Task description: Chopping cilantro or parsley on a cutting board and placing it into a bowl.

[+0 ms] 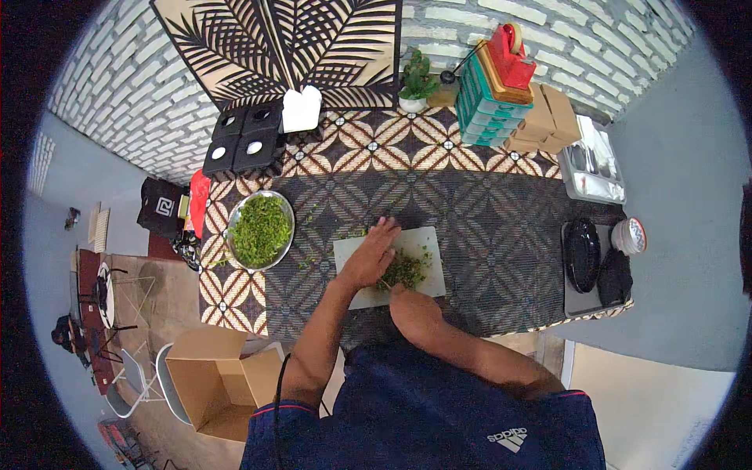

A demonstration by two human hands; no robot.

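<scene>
Chopped green herbs [409, 270] lie on a pale cutting board [432, 247] at the near middle of the table. My left hand [371, 252] rests over the board's left part, its fingers stretched forward beside the herbs. Just below the herbs, my right hand [412, 308] is closed around something like a handle; a thin part of a tool shows by its fingers, and the blade cannot be made out. To the left, a round metal bowl [292, 235] holds a heap of cut green herbs. Small green bits are scattered on the dark table mat between bowl and board.
Black boxes [247, 141], a potted plant [418, 82], a teal drawer unit [487, 111] with a red tape dispenser [510, 61], and brown cartons [546, 117] line the back. At right are a grey tray [573, 305] and a plastic container [628, 236]. An open cardboard box [214, 376] stands lower left.
</scene>
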